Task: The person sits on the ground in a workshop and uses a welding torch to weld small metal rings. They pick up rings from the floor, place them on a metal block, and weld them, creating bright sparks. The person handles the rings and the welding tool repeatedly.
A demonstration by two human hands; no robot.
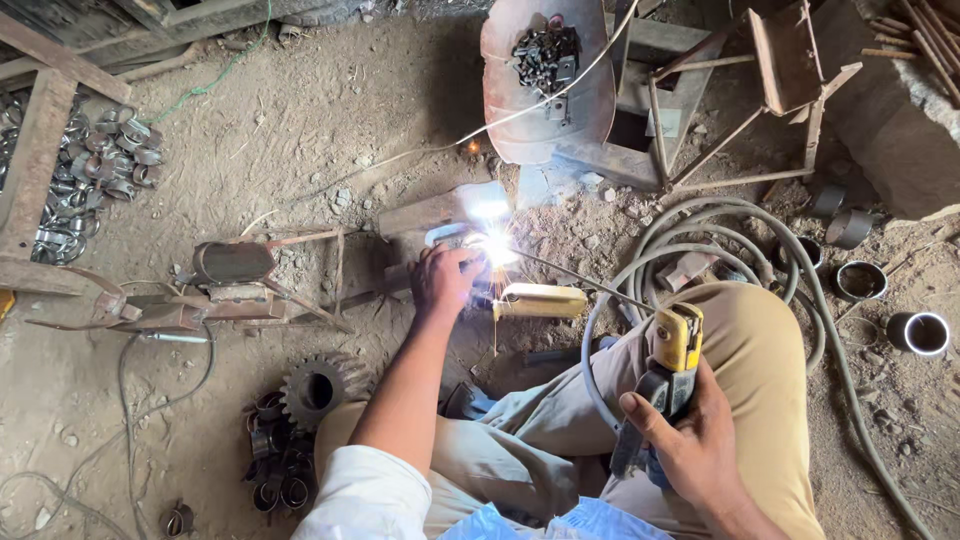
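Observation:
My right hand grips a yellow and black electrode holder over my right knee. A thin welding rod runs from it up and left to a bright white arc. My left hand rests at the arc, fingers curled on a small metal workpiece on the ground; glare hides most of the piece. A yellowish cylinder lies just right of that hand. A flat metal block sits behind the arc.
A coiled grey hose loops at right beside several short pipe rings. A rusty drum holding small metal parts stands at the back. A gear and rings lie at lower left. A pile of metal rings is at far left.

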